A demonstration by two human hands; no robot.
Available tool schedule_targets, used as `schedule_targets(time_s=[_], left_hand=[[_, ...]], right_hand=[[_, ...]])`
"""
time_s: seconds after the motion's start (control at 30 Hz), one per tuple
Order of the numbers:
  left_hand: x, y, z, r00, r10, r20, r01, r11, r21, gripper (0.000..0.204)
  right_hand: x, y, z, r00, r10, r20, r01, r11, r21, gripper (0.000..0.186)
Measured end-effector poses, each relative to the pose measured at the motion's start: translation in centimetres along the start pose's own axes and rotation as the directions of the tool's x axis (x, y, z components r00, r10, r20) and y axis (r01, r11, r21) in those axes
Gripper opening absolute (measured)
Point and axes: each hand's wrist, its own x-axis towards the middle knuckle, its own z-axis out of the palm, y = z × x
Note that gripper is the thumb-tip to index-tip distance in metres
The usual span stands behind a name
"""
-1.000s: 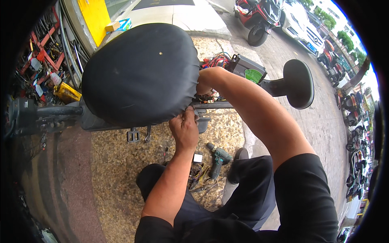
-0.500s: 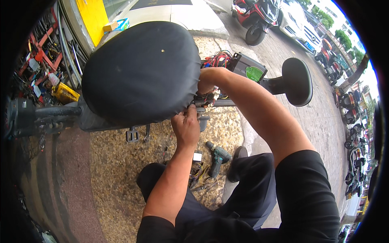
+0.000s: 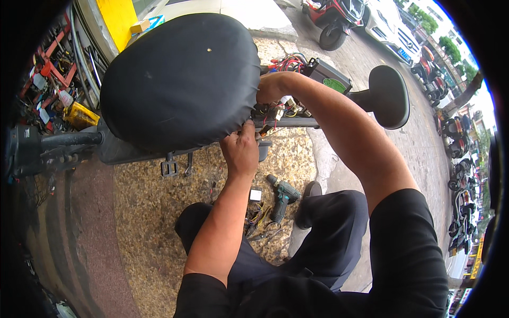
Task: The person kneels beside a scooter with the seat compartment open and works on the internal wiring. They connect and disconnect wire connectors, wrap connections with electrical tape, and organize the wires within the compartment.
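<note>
A large black padded seat (image 3: 180, 85) of an electric bike covers the middle of the frame bar. My right hand (image 3: 271, 87) reaches over to the far side of the seat's right edge, its fingers hidden behind the seat. My left hand (image 3: 241, 148) is at the near underside of that same edge, fingers bent up against the bike's frame; their tips are mostly hidden. Between and right of the hands lie exposed wires and white connectors (image 3: 277, 112). Beyond them are red and black cables (image 3: 289, 62) and a dark box with a green label (image 3: 327, 75).
A cordless drill (image 3: 283, 197) lies on the speckled ground beside loose wires (image 3: 257, 217) and a small white-topped block (image 3: 255, 194). A black backrest pad (image 3: 389, 97) sticks out right. A pedal (image 3: 169, 168) hangs below the seat. Red scooter (image 3: 336, 21) and white car (image 3: 389, 29) stand behind.
The view has shifted slightly, so the seat and bike sit a little higher in the picture. Both hands stay at the seat's right edge; more of the white connectors shows between them.
</note>
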Motion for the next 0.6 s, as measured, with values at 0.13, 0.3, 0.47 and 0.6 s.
schedule_targets(time_s=[0.13, 0.3, 0.47, 0.6], left_hand=[[0.3, -0.2, 0.0, 1.0, 0.0, 0.006, 0.0, 1.0, -0.004, 0.009], [0.7, -0.9, 0.1, 0.999, 0.041, 0.002, -0.041, 0.999, 0.011, 0.011], [0.9, -1.6, 0.0, 0.997, 0.08, -0.018, -0.079, 0.997, 0.021, 0.012], [1.0, -1.7, 0.0, 0.995, 0.096, -0.004, -0.096, 0.994, 0.056, 0.01]], right_hand=[[0.8, 0.8, 0.5, 0.996, -0.059, 0.063, 0.068, 0.987, -0.144, 0.027], [1.3, 1.4, 1.3, 0.998, -0.06, -0.032, 0.055, 0.989, -0.134, 0.024], [1.3, 1.6, 1.4, 0.982, -0.179, 0.067, 0.191, 0.899, -0.394, 0.022], [1.4, 1.4, 1.2, 0.991, 0.082, -0.108, -0.055, 0.971, 0.232, 0.022]])
